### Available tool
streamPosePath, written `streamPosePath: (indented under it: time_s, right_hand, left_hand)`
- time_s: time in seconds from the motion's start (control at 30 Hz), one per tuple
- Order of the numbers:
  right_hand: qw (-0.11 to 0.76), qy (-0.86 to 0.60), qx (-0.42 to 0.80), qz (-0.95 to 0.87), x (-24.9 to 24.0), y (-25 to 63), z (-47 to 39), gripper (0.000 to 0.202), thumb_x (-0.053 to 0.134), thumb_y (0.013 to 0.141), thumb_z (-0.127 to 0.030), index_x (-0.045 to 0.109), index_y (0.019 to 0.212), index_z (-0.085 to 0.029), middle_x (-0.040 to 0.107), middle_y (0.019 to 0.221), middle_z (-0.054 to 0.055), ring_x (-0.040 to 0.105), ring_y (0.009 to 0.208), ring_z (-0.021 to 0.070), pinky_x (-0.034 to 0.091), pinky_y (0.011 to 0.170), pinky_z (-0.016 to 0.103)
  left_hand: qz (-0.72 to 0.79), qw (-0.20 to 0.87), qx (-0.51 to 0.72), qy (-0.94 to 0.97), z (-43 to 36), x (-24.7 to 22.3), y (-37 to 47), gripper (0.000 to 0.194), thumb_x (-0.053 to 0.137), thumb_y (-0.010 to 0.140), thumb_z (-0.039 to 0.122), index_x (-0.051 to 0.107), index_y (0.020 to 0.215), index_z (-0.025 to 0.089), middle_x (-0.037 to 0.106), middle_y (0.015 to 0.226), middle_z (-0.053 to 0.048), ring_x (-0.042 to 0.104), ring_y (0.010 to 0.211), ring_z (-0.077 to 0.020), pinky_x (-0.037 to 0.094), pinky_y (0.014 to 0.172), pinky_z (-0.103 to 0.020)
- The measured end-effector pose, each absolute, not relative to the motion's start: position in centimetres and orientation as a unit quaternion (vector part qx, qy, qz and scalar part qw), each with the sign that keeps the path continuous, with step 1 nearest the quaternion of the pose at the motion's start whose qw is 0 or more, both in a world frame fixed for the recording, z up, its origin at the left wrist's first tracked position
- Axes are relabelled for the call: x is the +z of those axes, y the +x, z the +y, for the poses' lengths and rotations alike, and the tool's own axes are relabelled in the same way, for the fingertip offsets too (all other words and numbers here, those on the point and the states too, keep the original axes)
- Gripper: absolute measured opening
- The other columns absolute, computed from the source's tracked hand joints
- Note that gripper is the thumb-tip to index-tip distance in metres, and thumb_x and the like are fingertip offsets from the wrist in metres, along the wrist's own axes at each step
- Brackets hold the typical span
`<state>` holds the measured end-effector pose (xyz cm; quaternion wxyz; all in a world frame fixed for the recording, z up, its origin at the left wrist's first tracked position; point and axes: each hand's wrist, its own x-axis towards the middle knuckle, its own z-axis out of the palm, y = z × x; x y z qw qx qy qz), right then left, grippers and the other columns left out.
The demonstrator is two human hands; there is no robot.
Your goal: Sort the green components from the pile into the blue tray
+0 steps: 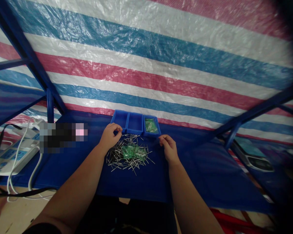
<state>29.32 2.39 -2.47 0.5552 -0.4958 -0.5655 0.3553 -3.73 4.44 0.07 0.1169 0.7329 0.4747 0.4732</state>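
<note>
Left hand (111,135) curls by the left blue bin (120,118), right hand (169,148) by the right bin (151,134); can't tell whether either grips anything! Metal rods (116,159) and green pieces (134,151) lie heaped between them.

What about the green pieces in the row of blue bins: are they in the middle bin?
No, those green pieces lie inside the rightmost blue bin.
</note>
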Motion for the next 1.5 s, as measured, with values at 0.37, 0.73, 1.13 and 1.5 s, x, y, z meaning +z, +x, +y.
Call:
streamPosePath:
  time_s: [0.37, 0.73, 1.13, 1.5]
  right_hand:
    - [0.554, -0.499, 0.356, -0.564, -2.45, 29.32, 2.45, 0.022, 0.066, 0.086, -0.043, 0.065, 0.083, -0.02, 0.052, 0.064, -0.003, 0.045, 0.058, 0.0136, 0.037, 0.057, 0.028]
    - [0.544, -0.5, 0.356, -0.572, -2.63, 29.45, 2.62, 0.022, 0.066, 0.085, -0.042, 0.065, 0.082, -0.021, 0.051, 0.063, -0.003, 0.044, 0.058, 0.0134, 0.036, 0.057, 0.027]
    - [0.543, -0.496, 0.367, -0.569, -2.6, 29.41, 2.55, 0.022, 0.067, 0.085, -0.042, 0.065, 0.082, -0.021, 0.051, 0.064, -0.003, 0.044, 0.058, 0.0134, 0.035, 0.058, 0.028]
    - [0.529, -0.504, 0.353, -0.584, -2.53, 29.36, 2.41, 0.024, 0.068, 0.085, -0.043, 0.064, 0.081, -0.02, 0.051, 0.064, -0.003, 0.044, 0.059, 0.0128, 0.035, 0.058, 0.027]
  left_hand:
    - [0.473, 0.115, 0.474, 0.734, 4.54, -0.07, -3.74, 0.014, 0.06, 0.077, 0.009, 0.065, 0.082, 0.021, 0.063, 0.079, -0.002, 0.061, 0.08, -0.02, 0.05, 0.08, -0.036]
    - [0.478, 0.113, 0.472, 0.732, 4.54, -0.22, -3.77, 0.014, 0.06, 0.077, 0.009, 0.065, 0.082, 0.021, 0.063, 0.078, -0.001, 0.06, 0.08, -0.02, 0.049, 0.08, -0.036]
    - [0.474, 0.115, 0.477, 0.731, 4.53, -0.2, -3.75, 0.016, 0.06, 0.077, 0.008, 0.065, 0.082, 0.021, 0.063, 0.079, -0.001, 0.06, 0.081, -0.02, 0.049, 0.079, -0.036]
    - [0.475, 0.11, 0.478, 0.73, 4.62, -0.35, -3.82, 0.015, 0.061, 0.076, 0.008, 0.066, 0.082, 0.021, 0.063, 0.078, -0.001, 0.06, 0.08, -0.0198, 0.049, 0.078, -0.035]
